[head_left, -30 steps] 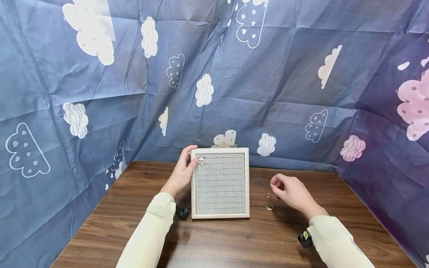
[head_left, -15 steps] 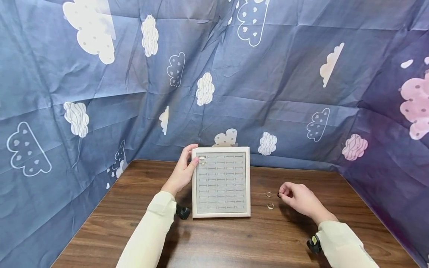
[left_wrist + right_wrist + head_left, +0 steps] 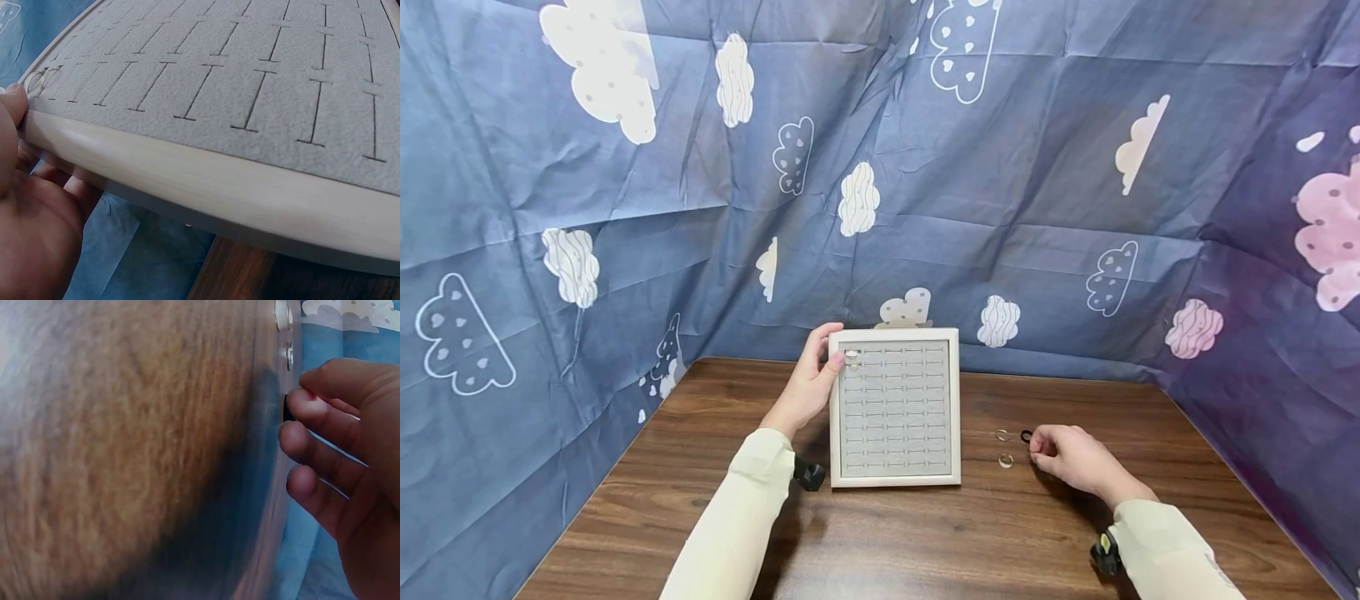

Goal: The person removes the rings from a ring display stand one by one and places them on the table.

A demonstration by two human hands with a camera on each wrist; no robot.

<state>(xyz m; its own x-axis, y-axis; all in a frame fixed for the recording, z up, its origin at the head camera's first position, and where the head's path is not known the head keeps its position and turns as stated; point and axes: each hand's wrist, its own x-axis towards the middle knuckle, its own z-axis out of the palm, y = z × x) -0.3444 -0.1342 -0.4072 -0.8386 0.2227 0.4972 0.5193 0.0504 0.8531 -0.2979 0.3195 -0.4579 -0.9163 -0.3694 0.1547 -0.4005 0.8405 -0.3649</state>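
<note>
My left hand (image 3: 811,387) grips the upper left edge of a ring display board (image 3: 895,482) with a pale frame and grey slotted padding, thumb on the front. Two rings sit in the top left slots, a wide silvery ring (image 3: 852,354) and one just below it. In the left wrist view the fingers wrap behind the frame (image 3: 187,169). On the table to the right, my right hand (image 3: 1075,458) hovers low with loosely bent fingers. A black ring (image 3: 1026,436) lies right at its fingertips, partly hidden behind them in the right wrist view.
Two silvery rings, a thin ring (image 3: 1002,435) and a wider ring (image 3: 1005,467), lie on the brown wooden table (image 3: 910,542) between the board and my right hand. A blue cloud-print cloth (image 3: 925,167) hangs around the table's back and sides.
My right hand has moved right and down, away from the two silvery rings, and the black ring now shows on the table by its fingertips. The left hand keeps its grip on the board.
</note>
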